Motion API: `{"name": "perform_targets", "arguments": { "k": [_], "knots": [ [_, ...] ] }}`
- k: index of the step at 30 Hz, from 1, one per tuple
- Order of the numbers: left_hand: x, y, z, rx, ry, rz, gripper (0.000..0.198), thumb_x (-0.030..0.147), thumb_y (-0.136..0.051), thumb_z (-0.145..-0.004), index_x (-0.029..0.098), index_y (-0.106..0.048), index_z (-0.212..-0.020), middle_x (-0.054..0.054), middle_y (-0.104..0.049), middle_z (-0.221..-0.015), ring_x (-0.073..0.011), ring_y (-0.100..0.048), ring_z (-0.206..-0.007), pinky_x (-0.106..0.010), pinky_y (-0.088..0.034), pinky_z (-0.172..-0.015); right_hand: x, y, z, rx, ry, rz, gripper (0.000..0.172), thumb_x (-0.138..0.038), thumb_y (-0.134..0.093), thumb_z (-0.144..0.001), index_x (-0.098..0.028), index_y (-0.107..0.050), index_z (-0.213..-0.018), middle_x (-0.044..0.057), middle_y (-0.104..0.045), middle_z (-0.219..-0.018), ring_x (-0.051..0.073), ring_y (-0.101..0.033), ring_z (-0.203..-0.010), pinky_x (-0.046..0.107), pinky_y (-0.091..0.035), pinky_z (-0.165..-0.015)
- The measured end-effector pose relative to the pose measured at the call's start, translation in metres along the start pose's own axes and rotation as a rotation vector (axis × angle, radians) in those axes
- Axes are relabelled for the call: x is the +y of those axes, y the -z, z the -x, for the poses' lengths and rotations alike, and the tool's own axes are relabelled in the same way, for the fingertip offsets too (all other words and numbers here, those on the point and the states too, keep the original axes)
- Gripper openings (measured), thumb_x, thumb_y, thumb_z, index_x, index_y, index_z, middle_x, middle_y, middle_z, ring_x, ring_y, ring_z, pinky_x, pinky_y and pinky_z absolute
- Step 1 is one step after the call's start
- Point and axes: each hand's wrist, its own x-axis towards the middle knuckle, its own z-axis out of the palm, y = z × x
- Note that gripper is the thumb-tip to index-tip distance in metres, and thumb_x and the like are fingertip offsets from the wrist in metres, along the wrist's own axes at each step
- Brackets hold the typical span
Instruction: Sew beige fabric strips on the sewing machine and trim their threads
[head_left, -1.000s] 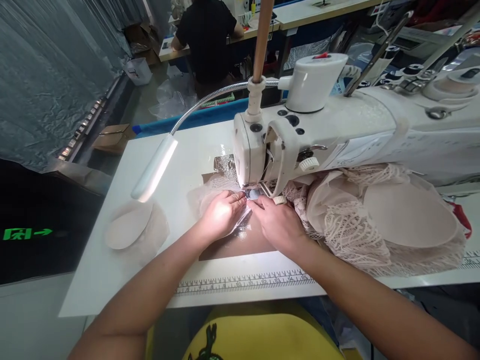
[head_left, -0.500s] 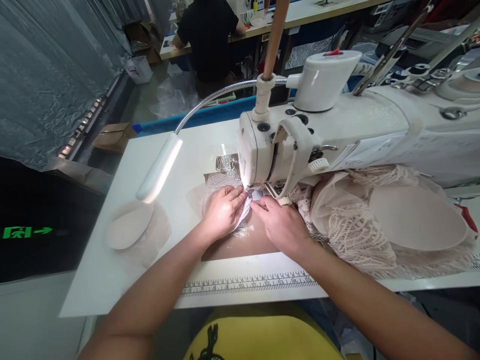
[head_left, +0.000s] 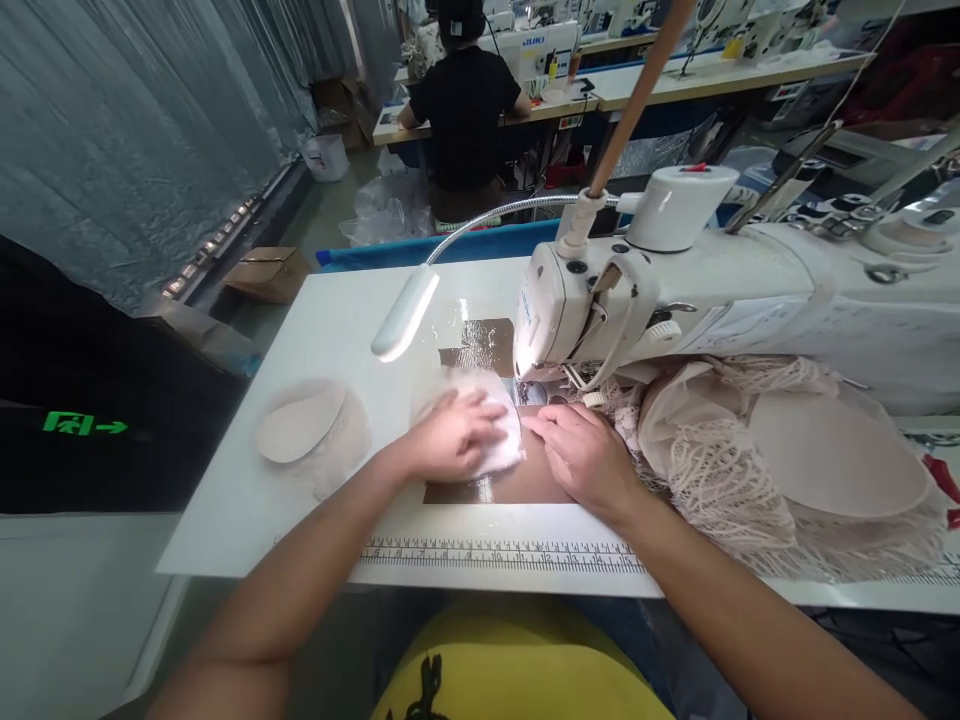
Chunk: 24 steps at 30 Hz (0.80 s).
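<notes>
A pale, rounded fabric cup (head_left: 501, 452) lies on the brown taped patch (head_left: 540, 480) in front of the sewing machine (head_left: 555, 310). My left hand (head_left: 456, 436) rests over the cup, its fingers spread and slightly blurred. To the right of the cup is my right hand (head_left: 586, 450), fingers curled and pressed together. Its index fingertip reaches the cup's edge; anything pinched there is too small to make out. The presser foot area (head_left: 529, 390) sits just behind both hands, with the cup apart from it.
Another pale cup (head_left: 300, 425) on sheer fabric lies at the table's left. Lace and cups (head_left: 832, 450) are heaped under the machine arm. A lamp (head_left: 405, 315) hangs over the table. A printed ruler (head_left: 495, 555) runs along the front edge. A person (head_left: 472, 110) sits at another machine beyond.
The cup has come away from the needle area toward me and now lies flatter. My left hand has gone from pinching its edge to spreading over it. The view has tilted up.
</notes>
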Motion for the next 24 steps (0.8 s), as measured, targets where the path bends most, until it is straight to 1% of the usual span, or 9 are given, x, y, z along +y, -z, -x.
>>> {"name": "perform_targets", "arguments": {
  "k": [2, 4, 6, 8, 10, 12, 15, 19, 24],
  "knots": [
    [0.01, 0.004, 0.016, -0.06, -0.186, 0.17, 0.044, 0.008, -0.047, -0.077, 0.028, -0.066, -0.111, 0.001, -0.054, -0.135, -0.0256, -0.036, -0.135, -0.054, -0.023, -0.113, 0.001, 0.002, 0.001, 0.01, 0.018, -0.053, 0.035, -0.005, -0.043, -0.083, -0.017, -0.069, -0.103, 0.006, -0.067, -0.094, 0.019, -0.054, -0.082, 0.029, -0.043, -0.074],
    [0.019, 0.004, 0.026, 0.029, -0.233, 0.297, 0.043, 0.007, -0.045, -0.078, 0.025, -0.066, -0.112, -0.002, -0.06, -0.127, -0.021, -0.046, -0.129, -0.043, -0.032, -0.112, 0.003, 0.003, 0.001, 0.011, 0.031, -0.097, 0.032, -0.007, -0.044, -0.084, -0.015, -0.07, -0.101, 0.007, -0.067, -0.091, 0.019, -0.054, -0.082, 0.03, -0.044, -0.075],
    [0.023, 0.001, 0.028, 0.207, -0.136, 0.319, 0.039, 0.009, -0.045, -0.082, 0.019, -0.064, -0.115, -0.007, -0.063, -0.123, -0.0205, -0.053, -0.12, -0.038, -0.041, -0.106, 0.004, 0.003, 0.002, 0.01, 0.044, -0.128, 0.03, -0.008, -0.045, -0.084, -0.013, -0.07, -0.098, 0.007, -0.067, -0.09, 0.019, -0.055, -0.083, 0.03, -0.044, -0.076],
    [0.023, -0.005, 0.023, 0.307, -0.001, 0.237, 0.034, 0.014, -0.045, -0.086, 0.015, -0.063, -0.116, -0.012, -0.062, -0.122, -0.023, -0.056, -0.116, -0.039, -0.046, -0.101, 0.005, 0.002, 0.002, 0.018, 0.052, -0.141, 0.029, -0.007, -0.044, -0.084, -0.014, -0.07, -0.093, 0.007, -0.067, -0.089, 0.019, -0.055, -0.083, 0.03, -0.043, -0.077],
    [0.022, -0.011, 0.012, 0.28, 0.023, 0.105, 0.032, 0.019, -0.047, -0.088, 0.011, -0.062, -0.114, -0.015, -0.061, -0.123, -0.027, -0.055, -0.117, -0.044, -0.046, -0.1, 0.004, 0.001, 0.002, 0.024, 0.052, -0.135, 0.029, -0.007, -0.044, -0.083, -0.014, -0.07, -0.091, 0.007, -0.067, -0.09, 0.019, -0.055, -0.084, 0.03, -0.042, -0.079],
    [0.022, -0.015, -0.001, 0.216, -0.048, 0.0, 0.032, 0.021, -0.046, -0.089, 0.009, -0.061, -0.115, -0.017, -0.058, -0.126, -0.0285, -0.053, -0.118, -0.047, -0.044, -0.101, 0.004, 0.0, 0.002, 0.009, 0.045, -0.094, 0.03, -0.006, -0.043, -0.082, -0.014, -0.069, -0.096, 0.007, -0.067, -0.092, 0.019, -0.054, -0.086, 0.03, -0.041, -0.079],
    [0.023, -0.016, -0.016, 0.197, -0.131, -0.056, 0.033, 0.017, -0.041, -0.091, 0.01, -0.059, -0.117, -0.016, -0.059, -0.123, -0.0252, -0.055, -0.115, -0.044, -0.047, -0.098, 0.002, 0.0, 0.001, -0.069, 0.021, 0.039, 0.033, -0.006, -0.045, -0.083, -0.016, -0.067, -0.106, 0.006, -0.065, -0.091, 0.02, -0.051, -0.084, 0.031, -0.038, -0.075],
    [0.022, -0.014, -0.018, 0.212, -0.055, -0.106, 0.035, 0.019, -0.044, -0.089, 0.008, -0.057, -0.119, -0.018, -0.059, -0.122, -0.0263, -0.056, -0.114, -0.041, -0.051, -0.095, 0.0, 0.002, 0.0, -0.143, -0.014, 0.192, 0.03, -0.008, -0.05, -0.082, -0.02, -0.067, -0.103, 0.005, -0.062, -0.085, 0.021, -0.047, -0.08, 0.033, -0.031, -0.069],
    [0.015, -0.012, -0.019, 0.202, -0.021, -0.175, 0.038, 0.025, -0.045, -0.089, 0.008, -0.056, -0.121, -0.019, -0.055, -0.128, -0.0289, -0.054, -0.118, -0.044, -0.05, -0.097, 0.0, 0.0, 0.0, -0.117, -0.021, 0.243, 0.027, -0.008, -0.051, -0.081, -0.02, -0.068, -0.099, 0.005, -0.062, -0.084, 0.022, -0.045, -0.08, 0.034, -0.028, -0.072]
  ]
}}
